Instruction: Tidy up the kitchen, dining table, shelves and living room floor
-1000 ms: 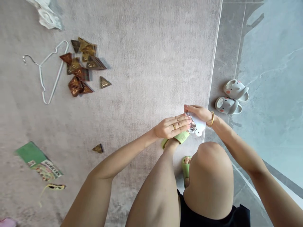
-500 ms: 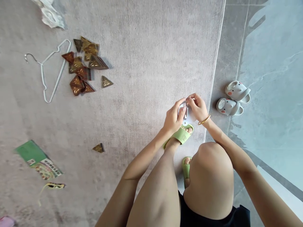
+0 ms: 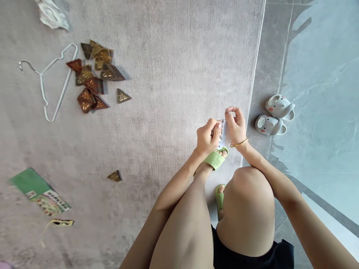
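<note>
Above my green-slippered foot, my left hand (image 3: 209, 136) is closed on a small white card (image 3: 226, 135) with a shiny silver part at the thumb. What the silver part is, I cannot make out. Just to the right of it, my right hand (image 3: 235, 122) has its thumb and fingers pinched together, with a gold bangle (image 3: 239, 143) on the wrist. The right fingertips are apart from the left hand; anything between them is too small to tell. The right palm hides the card's right edge.
On the rug (image 3: 174, 67) lie a white hanger (image 3: 60, 98), shiny brown and gold triangular pieces (image 3: 92, 86), a green booklet (image 3: 33, 181), sunglasses (image 3: 63, 222) and crumpled white material (image 3: 53, 16). Grey children's clogs (image 3: 276, 114) stand on the tiles. Green slippers (image 3: 214, 160) are on my feet.
My right fingertips have drawn away from the left hand, up and to the right, opening a gap. My left hand has curled tighter over the card. The view has shifted slightly.
</note>
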